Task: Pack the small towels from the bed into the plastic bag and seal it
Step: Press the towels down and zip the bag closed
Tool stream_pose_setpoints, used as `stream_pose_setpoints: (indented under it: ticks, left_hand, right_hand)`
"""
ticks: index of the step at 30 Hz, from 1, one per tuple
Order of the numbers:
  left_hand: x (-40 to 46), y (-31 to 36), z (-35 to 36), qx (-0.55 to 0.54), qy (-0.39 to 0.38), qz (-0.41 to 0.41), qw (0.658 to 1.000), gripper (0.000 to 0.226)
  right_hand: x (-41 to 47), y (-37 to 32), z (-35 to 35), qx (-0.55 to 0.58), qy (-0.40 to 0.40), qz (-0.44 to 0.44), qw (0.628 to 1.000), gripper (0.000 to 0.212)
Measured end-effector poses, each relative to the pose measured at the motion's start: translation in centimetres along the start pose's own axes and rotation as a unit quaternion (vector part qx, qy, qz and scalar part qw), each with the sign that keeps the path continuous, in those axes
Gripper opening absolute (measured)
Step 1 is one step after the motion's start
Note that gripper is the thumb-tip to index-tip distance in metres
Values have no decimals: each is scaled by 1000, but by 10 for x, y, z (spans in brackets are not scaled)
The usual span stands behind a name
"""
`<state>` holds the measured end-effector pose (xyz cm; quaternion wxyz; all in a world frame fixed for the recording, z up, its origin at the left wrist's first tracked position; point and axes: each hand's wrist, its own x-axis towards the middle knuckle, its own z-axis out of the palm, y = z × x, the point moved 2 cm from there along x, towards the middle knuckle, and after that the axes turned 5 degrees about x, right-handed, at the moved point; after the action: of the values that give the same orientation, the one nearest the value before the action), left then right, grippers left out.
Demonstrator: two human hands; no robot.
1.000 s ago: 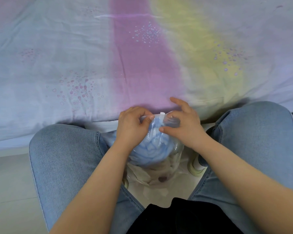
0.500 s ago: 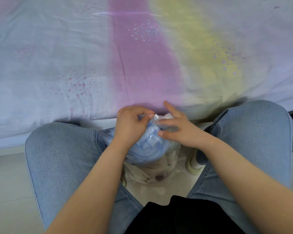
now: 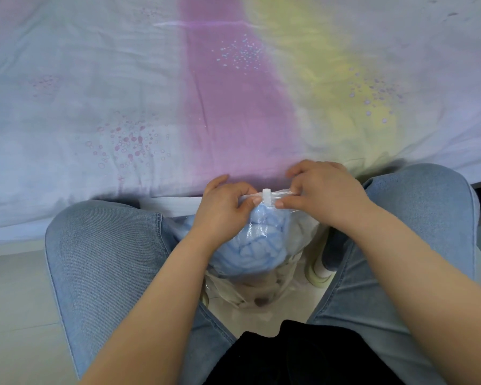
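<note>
Between the knees, at six o'clock from the bed (image 3: pixel 122 79), the left hand (image 3: pixel 222 209) pinches the top edge of the plastic bag (image 3: pixel 297 226); at its three o'clock sits the white slider (image 3: pixel 266 196). The right hand (image 3: pixel 325 195) pinches the same edge beyond it. The small towels (image 3: pixel 250 245) already fill the bag, none visible on the bed; sealing appears unfinished. No legible writing.

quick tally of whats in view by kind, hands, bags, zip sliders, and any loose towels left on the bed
hands: 2, left hand and right hand, both pinching the bag's top edge
plastic bag: 1, stuffed with blue towels, too bunched to count
white zip slider: 1
loose towels on the bed: 0
total: 4
</note>
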<state>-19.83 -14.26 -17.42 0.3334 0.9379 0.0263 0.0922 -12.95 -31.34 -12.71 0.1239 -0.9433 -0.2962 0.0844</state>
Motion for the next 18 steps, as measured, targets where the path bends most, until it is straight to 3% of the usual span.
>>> stream_pose_setpoints:
  ticks: [4,7,13,18]
  left_hand:
    - [2,-1,0,-23,-15,3,1000,18]
    - [2,1,1,-36,-19,4,999,22]
    - [0,4,2,43,33,20,998,19]
    - [5,-10,-11,85,95,-10,992,22]
  right_hand:
    - [-8,-3,7,58,75,-20,995,22]
    - [-4,-8,14,131,53,-18,990,25]
    - [3,-17,22,21,70,-46,996,26]
    - [1,6,21,-39,80,-20,996,30]
